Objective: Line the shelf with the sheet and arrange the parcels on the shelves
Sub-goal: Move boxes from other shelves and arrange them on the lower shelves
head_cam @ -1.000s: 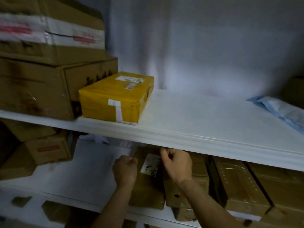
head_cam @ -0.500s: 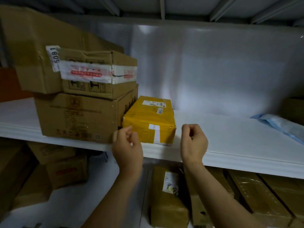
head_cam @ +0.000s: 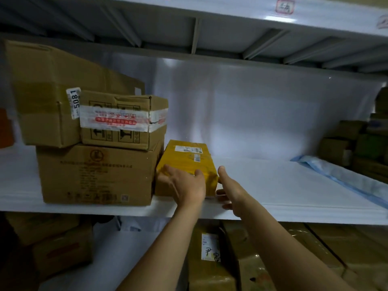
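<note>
A yellow taped parcel (head_cam: 186, 158) lies on the white sheet (head_cam: 273, 181) that lines the middle shelf, tight against a large brown carton (head_cam: 94, 175). My left hand (head_cam: 184, 185) rests flat on the parcel's near top end, fingers spread. My right hand (head_cam: 228, 187) presses against the parcel's right near corner, thumb up beside it and fingers curled under at the shelf edge. The sheet also runs up the back wall.
Two more cartons (head_cam: 123, 120) are stacked on the large one at the left. A blue-white plastic bag (head_cam: 344, 177) lies at the right of the shelf. Brown parcels (head_cam: 212, 259) fill the lower shelf. A metal shelf (head_cam: 252, 19) hangs overhead.
Both hands rose from the lower shelf, came up as fists in front of the middle shelf edge, then opened and reached onto the yellow parcel. The view tilted upward.
</note>
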